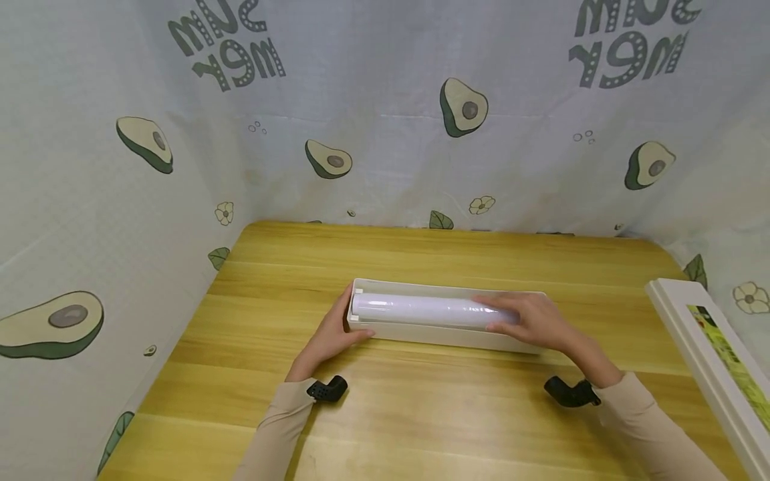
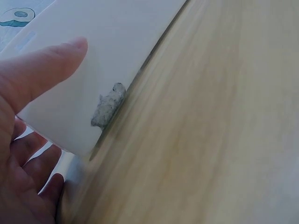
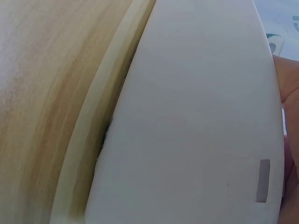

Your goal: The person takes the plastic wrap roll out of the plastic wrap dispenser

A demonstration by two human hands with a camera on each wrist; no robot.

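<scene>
The white box [image 1: 442, 331] lies long from left to right on the tabletop [image 1: 421, 414]. My left hand [image 1: 333, 336] grips its left end. My right hand [image 1: 532, 321] lies flat on the roll [image 1: 421, 308] inside, fingers straight.

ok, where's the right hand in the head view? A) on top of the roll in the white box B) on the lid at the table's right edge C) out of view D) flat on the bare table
A: the right hand rests over the right end of the roll lying in the white box.
</scene>
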